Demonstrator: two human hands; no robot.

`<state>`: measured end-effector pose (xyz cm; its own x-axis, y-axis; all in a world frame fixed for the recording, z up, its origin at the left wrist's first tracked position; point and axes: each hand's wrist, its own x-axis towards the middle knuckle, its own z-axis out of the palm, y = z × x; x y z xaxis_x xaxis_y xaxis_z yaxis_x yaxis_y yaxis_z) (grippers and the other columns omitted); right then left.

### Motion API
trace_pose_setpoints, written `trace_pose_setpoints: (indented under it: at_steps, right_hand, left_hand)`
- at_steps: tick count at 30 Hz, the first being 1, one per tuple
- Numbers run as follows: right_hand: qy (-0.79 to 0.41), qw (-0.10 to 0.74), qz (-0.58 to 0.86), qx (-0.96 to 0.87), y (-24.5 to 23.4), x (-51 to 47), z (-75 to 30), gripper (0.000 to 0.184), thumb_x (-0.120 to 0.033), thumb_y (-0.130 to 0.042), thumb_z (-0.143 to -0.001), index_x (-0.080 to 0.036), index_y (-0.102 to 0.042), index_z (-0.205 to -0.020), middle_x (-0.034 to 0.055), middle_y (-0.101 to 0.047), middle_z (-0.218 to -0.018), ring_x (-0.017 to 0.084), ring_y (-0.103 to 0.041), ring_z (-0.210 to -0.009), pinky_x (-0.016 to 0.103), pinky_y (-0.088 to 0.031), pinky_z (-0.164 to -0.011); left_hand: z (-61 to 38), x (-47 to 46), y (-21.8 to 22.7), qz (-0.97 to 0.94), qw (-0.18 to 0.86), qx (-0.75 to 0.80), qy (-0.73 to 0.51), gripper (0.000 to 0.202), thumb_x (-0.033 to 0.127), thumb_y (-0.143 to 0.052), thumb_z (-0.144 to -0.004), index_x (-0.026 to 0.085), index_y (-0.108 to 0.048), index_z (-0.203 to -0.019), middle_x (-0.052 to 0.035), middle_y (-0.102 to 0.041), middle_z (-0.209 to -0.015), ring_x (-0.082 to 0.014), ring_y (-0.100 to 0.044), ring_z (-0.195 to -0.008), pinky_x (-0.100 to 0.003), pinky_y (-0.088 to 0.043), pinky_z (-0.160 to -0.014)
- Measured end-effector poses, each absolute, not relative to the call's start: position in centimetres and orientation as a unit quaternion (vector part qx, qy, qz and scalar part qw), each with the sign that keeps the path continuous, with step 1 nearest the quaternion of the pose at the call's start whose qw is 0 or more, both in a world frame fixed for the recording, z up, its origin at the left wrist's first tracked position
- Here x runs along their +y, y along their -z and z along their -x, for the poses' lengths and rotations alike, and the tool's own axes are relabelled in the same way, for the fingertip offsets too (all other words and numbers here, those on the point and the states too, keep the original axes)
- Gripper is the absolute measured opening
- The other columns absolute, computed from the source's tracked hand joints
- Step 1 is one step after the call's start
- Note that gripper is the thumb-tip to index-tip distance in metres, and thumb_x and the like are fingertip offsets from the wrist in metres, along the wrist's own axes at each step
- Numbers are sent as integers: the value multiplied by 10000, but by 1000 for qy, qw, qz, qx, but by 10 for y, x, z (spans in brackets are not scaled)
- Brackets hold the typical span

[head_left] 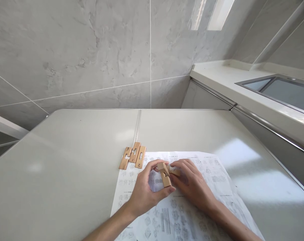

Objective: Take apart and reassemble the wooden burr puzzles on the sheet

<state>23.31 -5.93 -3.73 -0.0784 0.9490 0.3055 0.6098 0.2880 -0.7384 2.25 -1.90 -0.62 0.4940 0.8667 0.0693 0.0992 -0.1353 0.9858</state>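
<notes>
Over the printed sheet [167, 201], my left hand [144, 189] is closed around a notched wooden puzzle piece [164, 175], thumb at its near end and fingers at its far end. My right hand [191, 182] is closed on another light wooden piece [175, 172], whose inner end meets the first piece; how they join is partly hidden by the fingers. To the left, three flat slotted wooden pieces lie side by side at the sheet's corner: one marked 3 [124, 164], one marked 1 [132, 158], and one marked 2 [138, 164].
A pale table [66, 174] with a seam extends beyond the sheet to a grey tiled wall [111, 50]. At the right stands a white counter [217, 77] with a sink [280, 88]. A shelf unit [3, 130] is at the left edge.
</notes>
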Motion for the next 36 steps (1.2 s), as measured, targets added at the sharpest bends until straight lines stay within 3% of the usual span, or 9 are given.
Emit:
trace_pose_setpoints:
  at_steps: [4,9,18,20,26,29,36]
  right_hand:
    - [-219,425,478,-737,28,-61,-232,311,-138,-602,-1028,-297,-626,-1294,100,-675,-1267,307,-621,-1200,490,-581,-969]
    - [-238,417,475,-737,32,-64,-232,318,-152,-622,-1026,-303,-636,-1306,112,-623,-1322,312,-602,-1231,480,-588,-957]
    - [-276,441,478,-708,32,-65,-234,152,-216,-580,-1070,-279,-672,-1174,109,-614,-1226,251,-682,-999,381,-608,-805]
    - [-284,448,473,-703,27,-65,-234,115,-242,-582,-1073,-273,-679,-1128,103,-633,-1192,247,-686,-955,382,-605,-794]
    - [-244,465,546,-652,26,-58,-238,102,-328,-583,-1086,-274,-670,-1087,92,-699,-1145,287,-691,-1077,414,-588,-887]
    - [-206,442,611,-624,34,-55,-243,144,-382,-583,-1083,-271,-665,-1046,79,-714,-1095,281,-699,-1004,409,-577,-829]
    - [-132,372,680,-618,44,-51,-253,186,-436,-587,-1068,-272,-634,-995,66,-729,-1041,301,-675,-973,457,-531,-849]
  left_hand:
    - [-23,-19,6,-662,568,345,-348,585,442,-899,-854,314,-614,-1349,-69,-680,-1398,-299,-656,-1255,-454,-504,-1103]
    - [-22,-20,7,-666,578,331,-335,625,431,-923,-826,323,-619,-1361,-74,-676,-1411,-308,-661,-1254,-462,-515,-1093]
    - [-23,-21,4,-657,594,327,-330,618,406,-936,-818,367,-616,-1345,-33,-687,-1382,-281,-660,-1248,-427,-520,-1062]
    - [-22,-18,4,-659,571,345,-346,595,411,-922,-833,360,-617,-1342,-35,-691,-1379,-281,-660,-1240,-434,-502,-1071]
    - [-19,-16,7,-693,485,406,-346,614,425,-905,-841,346,-601,-1369,-41,-703,-1386,-296,-649,-1254,-465,-492,-1082]
    - [-20,-18,9,-718,448,413,-337,607,419,-908,-837,333,-591,-1348,-42,-712,-1351,-295,-664,-1241,-482,-509,-1080]
    - [-23,-21,15,-791,328,416,-307,592,393,-899,-840,307,-562,-1319,-59,-696,-1246,-303,-667,-1163,-492,-566,-994]
